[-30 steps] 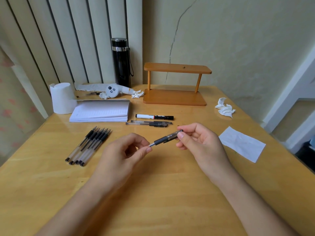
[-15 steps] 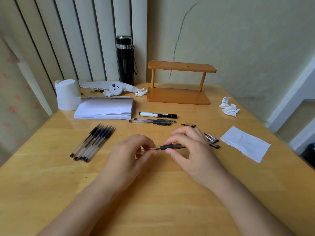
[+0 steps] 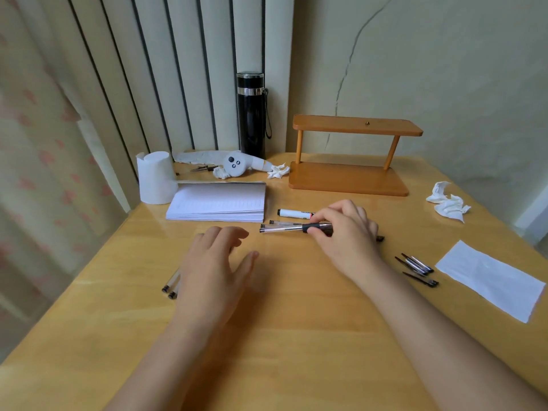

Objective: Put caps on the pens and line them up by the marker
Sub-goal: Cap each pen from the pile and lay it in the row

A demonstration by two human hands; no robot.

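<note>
A white marker [image 3: 292,213] with a black cap lies in front of the notebook. Just below it lie capped clear pens [image 3: 281,223]. My right hand [image 3: 341,229] pinches the black grip end of a capped pen [image 3: 281,229] that rests against that row on the table. My left hand [image 3: 218,262] hovers with fingers spread over the bundle of uncapped pens [image 3: 170,287], hiding all but their ends. Loose black caps [image 3: 416,266] lie to the right of my right wrist.
A notebook [image 3: 218,204], a paper roll [image 3: 155,180], a black flask [image 3: 251,115] and a wooden shelf [image 3: 350,155] stand at the back. Crumpled tissue [image 3: 447,203] and a white paper sheet [image 3: 489,280] lie on the right.
My right hand carried the capped pen up to the row beside the marker. My left hand let go of it and moved left over the uncapped pens.
</note>
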